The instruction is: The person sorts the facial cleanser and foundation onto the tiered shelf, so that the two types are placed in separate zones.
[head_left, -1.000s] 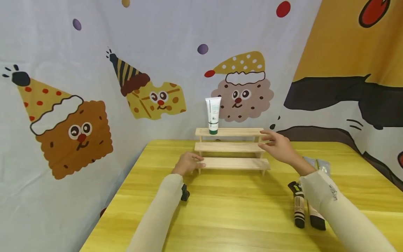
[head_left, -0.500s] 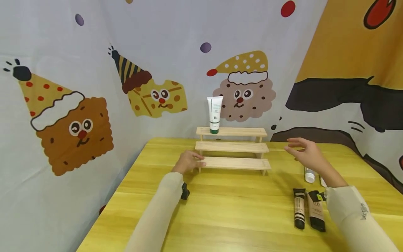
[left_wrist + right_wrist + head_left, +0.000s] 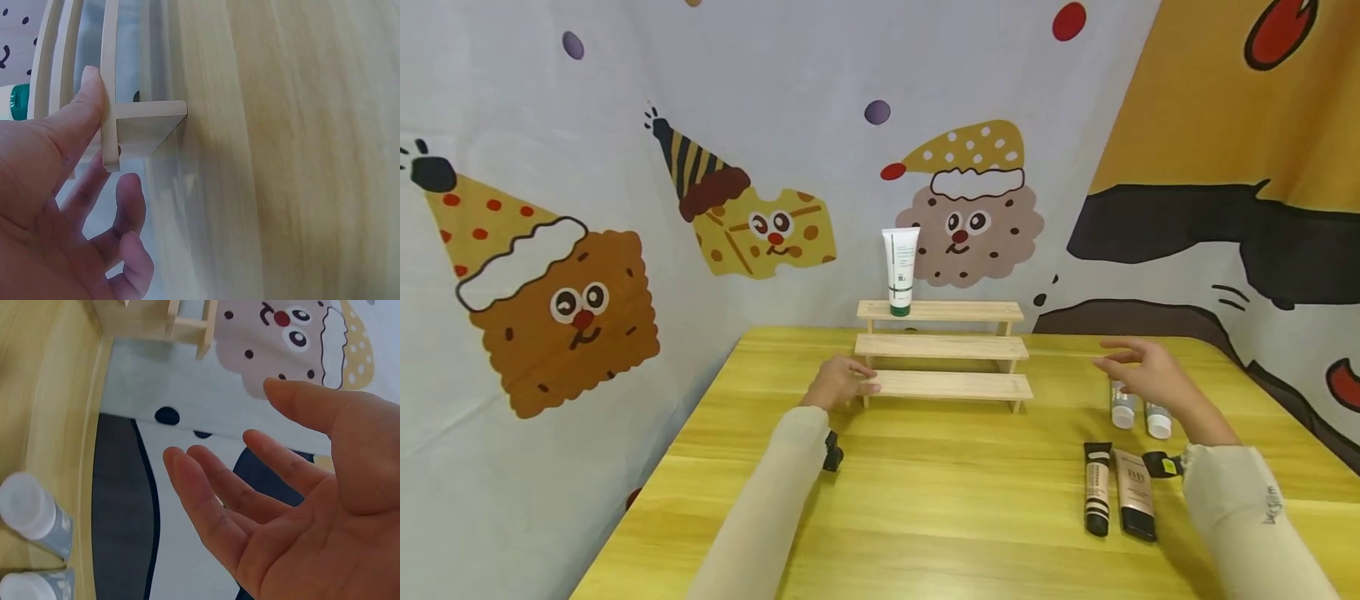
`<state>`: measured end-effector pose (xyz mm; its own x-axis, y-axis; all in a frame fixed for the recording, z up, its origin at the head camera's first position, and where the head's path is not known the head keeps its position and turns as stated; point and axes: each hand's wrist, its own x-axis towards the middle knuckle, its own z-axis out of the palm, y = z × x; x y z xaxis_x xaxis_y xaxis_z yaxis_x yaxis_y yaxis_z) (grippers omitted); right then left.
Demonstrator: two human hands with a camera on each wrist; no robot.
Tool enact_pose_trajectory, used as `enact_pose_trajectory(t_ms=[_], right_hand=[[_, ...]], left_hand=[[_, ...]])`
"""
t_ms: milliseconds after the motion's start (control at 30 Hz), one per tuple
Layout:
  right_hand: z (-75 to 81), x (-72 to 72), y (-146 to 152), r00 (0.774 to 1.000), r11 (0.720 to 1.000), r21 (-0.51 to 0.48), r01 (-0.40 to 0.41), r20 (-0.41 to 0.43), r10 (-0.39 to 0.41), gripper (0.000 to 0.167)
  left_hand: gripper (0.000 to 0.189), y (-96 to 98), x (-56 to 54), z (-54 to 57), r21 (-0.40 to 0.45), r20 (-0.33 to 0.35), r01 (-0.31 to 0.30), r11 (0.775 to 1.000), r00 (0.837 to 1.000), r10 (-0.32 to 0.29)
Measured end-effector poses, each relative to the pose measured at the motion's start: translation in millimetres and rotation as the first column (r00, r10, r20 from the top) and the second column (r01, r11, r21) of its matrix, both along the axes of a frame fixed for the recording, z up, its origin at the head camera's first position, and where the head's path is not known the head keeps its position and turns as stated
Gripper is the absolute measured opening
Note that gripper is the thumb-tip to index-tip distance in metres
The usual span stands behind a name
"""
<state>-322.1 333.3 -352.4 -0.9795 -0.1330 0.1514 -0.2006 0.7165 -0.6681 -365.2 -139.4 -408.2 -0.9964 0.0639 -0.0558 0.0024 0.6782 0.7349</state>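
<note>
At the left end of a three-step wooden stand (image 3: 951, 384), my left hand (image 3: 833, 383) pinches the lowest board. The left wrist view shows its thumb (image 3: 78, 115) on top of that board and a finger beneath. A white tube with a green cap (image 3: 900, 271) stands upright on the top step, toward the left. My right hand (image 3: 1153, 379) hovers to the right of the stand, fingers loosely bent and holding nothing. In the head view it overlaps two grey tubes with white caps, one on the left (image 3: 1122, 408) and one on the right (image 3: 1158, 421).
Nearer the front right, a slim black-and-beige tube (image 3: 1097, 487) and a wider beige tube with a black cap (image 3: 1136, 496) lie side by side on the yellow wooden table (image 3: 955, 500). A cartoon-printed cloth (image 3: 805, 100) hangs behind the table.
My right hand has moved rightward from the stand's right end to over the grey tubes. My left hand keeps its grip on the stand. The head view shifts slightly.
</note>
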Motion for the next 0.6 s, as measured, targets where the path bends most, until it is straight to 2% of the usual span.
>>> enact_pose_trajectory(t_ms=[100, 267, 433, 600], right_hand=[[-0.8, -2.0, 6, 1.000, 1.000, 0.008, 0.022, 0.021, -0.022, 0.069], [-4.0, -6.6, 12, 0.998, 0.997, 0.046, 0.056, 0.027, -0.057, 0.071], [-11.9, -10.3, 20, 0.991, 0.994, 0.045, 0.095, 0.094, -0.099, 0.075], [-18.1, -13.3, 29, 0.983, 0.992, 0.060, 0.113, 0.136, -0.120, 0.079]], left_hand=[[0.026, 1.5, -0.7, 1.0, 0.002, 0.003, 0.011, 1.000, 1.000, -0.011], [0.026, 2.5, -1.1, 2.0, 0.004, -0.010, -0.003, 1.000, 1.000, 0.003], [0.025, 0.0, 1.4, 0.9, -0.016, -0.003, 0.001, 1.000, 1.000, -0.001], [0.025, -1.7, 1.1, 1.2, 0.000, -0.020, -0.003, 1.000, 1.000, 0.003]])
